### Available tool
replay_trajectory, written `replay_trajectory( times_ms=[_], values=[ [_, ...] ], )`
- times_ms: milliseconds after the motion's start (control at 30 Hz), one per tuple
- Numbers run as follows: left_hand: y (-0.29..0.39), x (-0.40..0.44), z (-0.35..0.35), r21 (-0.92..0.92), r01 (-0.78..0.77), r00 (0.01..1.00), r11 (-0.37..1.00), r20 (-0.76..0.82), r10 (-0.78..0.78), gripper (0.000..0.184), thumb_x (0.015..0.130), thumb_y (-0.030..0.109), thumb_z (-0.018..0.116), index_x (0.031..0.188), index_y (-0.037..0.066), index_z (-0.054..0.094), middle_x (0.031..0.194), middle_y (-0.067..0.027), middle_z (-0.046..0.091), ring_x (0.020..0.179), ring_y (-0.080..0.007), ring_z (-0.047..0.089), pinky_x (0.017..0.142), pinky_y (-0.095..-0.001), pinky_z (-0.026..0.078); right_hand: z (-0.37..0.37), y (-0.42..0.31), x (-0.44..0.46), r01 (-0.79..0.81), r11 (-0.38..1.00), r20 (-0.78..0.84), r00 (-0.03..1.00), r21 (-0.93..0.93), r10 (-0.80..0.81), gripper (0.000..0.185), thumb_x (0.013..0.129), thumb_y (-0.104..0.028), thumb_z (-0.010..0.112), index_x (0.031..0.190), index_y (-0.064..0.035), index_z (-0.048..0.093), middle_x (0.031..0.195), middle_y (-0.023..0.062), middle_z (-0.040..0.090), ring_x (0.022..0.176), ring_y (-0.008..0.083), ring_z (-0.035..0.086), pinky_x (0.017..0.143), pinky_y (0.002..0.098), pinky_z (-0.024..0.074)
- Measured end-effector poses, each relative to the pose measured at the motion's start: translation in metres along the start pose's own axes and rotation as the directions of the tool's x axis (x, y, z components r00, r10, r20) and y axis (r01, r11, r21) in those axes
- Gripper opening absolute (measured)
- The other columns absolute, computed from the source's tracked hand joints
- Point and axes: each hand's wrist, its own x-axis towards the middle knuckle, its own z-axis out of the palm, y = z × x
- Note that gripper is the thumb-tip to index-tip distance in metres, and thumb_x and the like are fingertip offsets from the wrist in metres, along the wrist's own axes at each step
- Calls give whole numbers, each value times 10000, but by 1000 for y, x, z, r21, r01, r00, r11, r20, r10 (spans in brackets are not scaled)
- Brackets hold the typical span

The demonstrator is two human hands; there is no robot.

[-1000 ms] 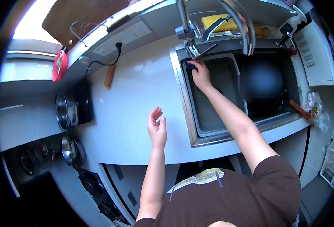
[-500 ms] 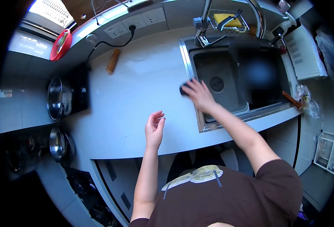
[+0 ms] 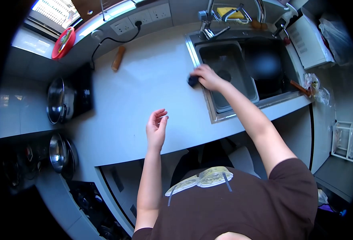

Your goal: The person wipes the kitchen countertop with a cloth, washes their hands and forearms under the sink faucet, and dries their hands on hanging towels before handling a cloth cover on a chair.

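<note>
At the left rim of the sink [image 3: 196,54], my right hand [image 3: 209,77] is closed on a small dark pad [image 3: 193,81], pressed to the counter. Its exact kind is too blurred to make out. My left hand [image 3: 156,130] hovers over the front of the counter [image 3: 124,108]; its fingers are loosely curled, with the thumb apart, and nothing shows in it. The sink's left basin [image 3: 224,60] lies just right of my right hand.
A wooden rolling pin [image 3: 119,58] lies at the back left. Behind the sink stand the faucet [image 3: 208,30] and a rack with a yellow sponge [image 3: 230,13]. A large dark pan [image 3: 264,64] sits in the right basin. Steel bowls [image 3: 56,100] stand at far left.
The camera view has shifted a little. My right hand stays by the sink's left rim, and more of the dark pad shows. My left hand stays raised, loosely curled.
</note>
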Motion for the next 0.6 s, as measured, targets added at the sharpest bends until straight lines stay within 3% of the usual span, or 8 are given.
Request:
replay_trajectory(
  times_ms=[33, 67, 133, 200, 233, 333, 433, 600],
  values=[
    [-1, -4, -4, 5, -7, 1000, 1000, -10, 7, 295, 908, 93, 541, 1184, -11, 536, 1110, -123, 606, 993, -190, 597, 845, -293, 469, 3, -10, 15, -94, 977, -4, 995, -190, 95, 469, 825, -101, 490, 1284, -178, 547, 1417, 155, 393, 1369, 348, 244, 1119, 498, 191],
    [-2, -9, -8, 10, -16, 1000, 1000, -21, 16, 293, 908, 99, 544, 1182, -4, 541, 1107, -119, 610, 989, -188, 599, 839, -292, 470, 7, -17, 28, -182, 957, 38, 980, -228, 195, 501, 853, -152, 499, 1350, -216, 479, 1480, 159, 302, 1403, 369, 173, 1127, 525, 151],
    [-1, -17, -14, 32, -12, 1000, 999, -24, 12, 290, 909, 111, 547, 1179, 6, 548, 1101, -115, 616, 981, -183, 603, 830, -288, 470, 32, -31, 33, -356, 907, -50, 934, -227, 354, 487, 890, -259, 522, 1370, -236, 439, 1482, 182, 276, 1389, 396, 187, 1116, 552, 153],
    [-5, -22, -22, 45, -10, 998, 999, -61, 13, 294, 910, 119, 549, 1182, 9, 548, 1096, -110, 619, 975, -177, 605, 828, -286, 470, 51, -52, 6, -374, 891, -181, 924, -258, 336, 506, 899, -369, 541, 1374, -246, 415, 1485, 210, 244, 1378, 421, 190, 1104, 573, 156],
    [-11, -23, -25, 53, -16, 998, 998, -58, 19, 291, 914, 127, 547, 1183, 14, 549, 1096, -103, 620, 970, -170, 607, 819, -281, 470, 68, -48, -10, -331, 902, -282, 925, -277, 253, 504, 886, -416, 551, 1346, -245, 434, 1475, 222, 251, 1366, 427, 211, 1093, 588, 163],
    [-12, -25, -22, -34, 66, 996, 997, -55, -68, 282, 903, 67, 549, 1172, -15, 542, 1095, -114, 604, 982, -170, 586, 871, -288, 464, 88, -62, -60, -283, 929, -397, 901, -237, 173, 415, 858, -384, 588, 1198, -156, 525, 1447, 222, 300, 1354, 406, 251, 1097, 572, 172],
    [-12, -22, -9, -24, 78, 997, 997, 11, -77, 288, 908, 89, 545, 1179, -9, 541, 1095, -107, 606, 980, -166, 587, 831, -279, 462, 90, -70, -105, -268, 942, -382, 907, -202, 177, 346, 831, -335, 613, 1033, -67, 525, 1437, 228, 315, 1354, 390, 266, 1107, 547, 187],
    [5, -22, 26, 33, 62, 995, 998, 79, -65, 292, 906, 88, 545, 1181, -10, 541, 1103, -110, 606, 987, -174, 591, 832, -283, 462, 74, -68, -158, -248, 958, -320, 928, -146, 191, 346, 780, -213, 608, 1046, -24, 495, 1446, 254, 291, 1368, 401, 242, 1124, 506, 197]
  ],
)
